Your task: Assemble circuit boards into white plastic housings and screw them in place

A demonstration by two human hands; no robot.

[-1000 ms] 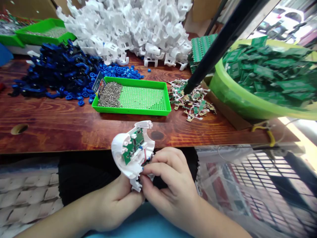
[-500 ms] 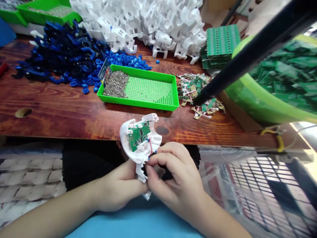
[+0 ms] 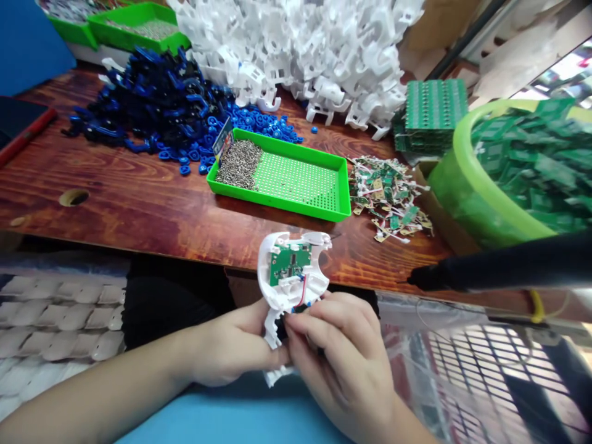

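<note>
A white plastic shell (image 3: 266, 271) is held upright just past the table's front edge, with a green circuit board (image 3: 290, 262) and a short red wire inside its upper part. My left hand (image 3: 231, 345) is closed round the lower left of the shell, the thumb across its narrow part. On the lower right, my right hand (image 3: 342, 345) has thumb and fingers pinched close to the shell, beside small blue bits and a dark part. What those fingertips pinch is mostly hidden.
A green tray (image 3: 300, 206) of screws lies on the wooden table (image 3: 124, 216). Behind are blue parts (image 3: 139, 105) and white shells (image 3: 296, 49). Small wired boards (image 3: 388, 191) lie right, near a green tub (image 3: 462, 179). A dark screwdriver-like tool (image 3: 499, 265) juts in from the right.
The view has shifted, so the table things appear further right and lower. The dark tool now hangs lower and flatter at the right. Both hands still hold the shell, the right fingers slightly moved.
</note>
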